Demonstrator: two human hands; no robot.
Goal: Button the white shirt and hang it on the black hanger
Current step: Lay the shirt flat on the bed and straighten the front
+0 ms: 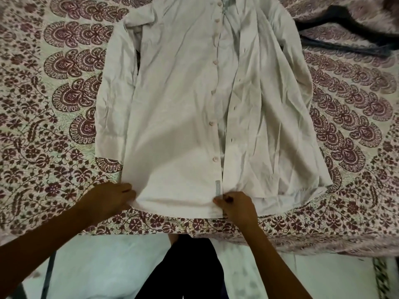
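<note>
Grips, two: left grip (108,199), right grip (236,207), pinching hem of one white shirt (177,104); one black hanger (345,47) apart.

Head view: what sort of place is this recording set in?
Probably a bedroom in a home: a crumpled white button-up shirt lies spread on what looks like a bed covered by a maroon floral printed bedspread, with a black clothes hanger lying beside it.

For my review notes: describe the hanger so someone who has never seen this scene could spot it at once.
A patterned bedspread fills the view, with a white shirt spread open across its middle. Beyond the shirt's right shoulder, toward the top right corner, the hanger lies flat. It is the only black, thin-armed thing against that maroon-and-cream print.
</note>
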